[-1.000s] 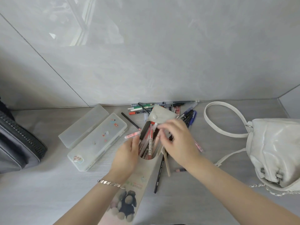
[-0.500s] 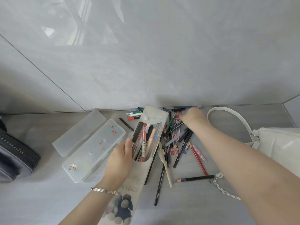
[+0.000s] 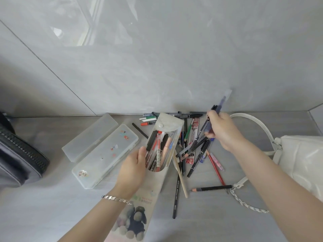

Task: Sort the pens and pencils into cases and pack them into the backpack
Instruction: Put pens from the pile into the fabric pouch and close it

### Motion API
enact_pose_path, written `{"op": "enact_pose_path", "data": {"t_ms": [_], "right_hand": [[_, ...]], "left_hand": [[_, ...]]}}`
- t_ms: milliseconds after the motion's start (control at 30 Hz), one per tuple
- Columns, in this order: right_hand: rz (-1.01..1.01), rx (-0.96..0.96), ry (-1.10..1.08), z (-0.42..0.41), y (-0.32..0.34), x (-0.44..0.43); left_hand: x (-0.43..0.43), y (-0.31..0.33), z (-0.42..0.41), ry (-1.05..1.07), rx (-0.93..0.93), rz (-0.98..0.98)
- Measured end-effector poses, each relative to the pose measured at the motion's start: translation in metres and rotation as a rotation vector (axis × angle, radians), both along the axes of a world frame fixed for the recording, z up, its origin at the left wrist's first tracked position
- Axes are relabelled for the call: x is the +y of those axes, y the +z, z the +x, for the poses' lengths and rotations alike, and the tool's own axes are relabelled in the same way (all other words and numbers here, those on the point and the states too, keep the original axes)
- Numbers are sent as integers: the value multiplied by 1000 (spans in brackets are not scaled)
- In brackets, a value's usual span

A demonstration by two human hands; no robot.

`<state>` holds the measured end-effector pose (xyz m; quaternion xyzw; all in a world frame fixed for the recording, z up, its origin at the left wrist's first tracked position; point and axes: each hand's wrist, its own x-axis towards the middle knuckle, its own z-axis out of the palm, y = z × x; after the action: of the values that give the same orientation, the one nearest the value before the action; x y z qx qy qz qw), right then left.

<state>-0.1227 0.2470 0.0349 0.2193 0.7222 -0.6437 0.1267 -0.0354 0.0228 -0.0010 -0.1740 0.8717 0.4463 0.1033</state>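
Note:
My left hand (image 3: 133,167) grips the left side of a soft clear pouch (image 3: 170,125) with a snap flap; its mouth stands open and several pens sit inside. My right hand (image 3: 222,131) grips a few pens (image 3: 220,104), lifted above the pile with their tips pointing up toward the wall. A loose pile of pens and pencils (image 3: 195,151) lies on the table between the pouch and a white bag. A black pencil (image 3: 212,188) and a red pencil (image 3: 215,168) lie to the near right.
Two frosted plastic pencil boxes (image 3: 104,154) lie to the left of the pouch. A dark backpack (image 3: 17,159) sits at the far left edge. A white bag (image 3: 302,159) with strap and chain sits at the right. The wall stands just behind the pile.
My right hand left the pouch, reached to the back of the pile, took hold of a few pens and has lifted them. The pouch flap is now laid open.

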Motion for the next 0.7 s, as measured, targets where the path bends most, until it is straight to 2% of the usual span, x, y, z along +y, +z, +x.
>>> {"op": "enact_pose_path", "data": {"t_ms": [67,133,233,300,500,700], "right_hand": [[29,259,103,24,15,-12],[56,392,208,46,24,-25],[151,365,394,72,21,-42],[158,366,432,83,17,-48],[-87,518,122,93,9,-66],[-195,587,-263,83,2,-82]], "left_hand": [[6,2,5,-27,20,33],[13,3,9,-56,7,75],[22,6,13,-65,27,115],[26,9,16,-66,59,114],[27,12,24,-80,62,87],[24,15,25,-71,54,77]]}}
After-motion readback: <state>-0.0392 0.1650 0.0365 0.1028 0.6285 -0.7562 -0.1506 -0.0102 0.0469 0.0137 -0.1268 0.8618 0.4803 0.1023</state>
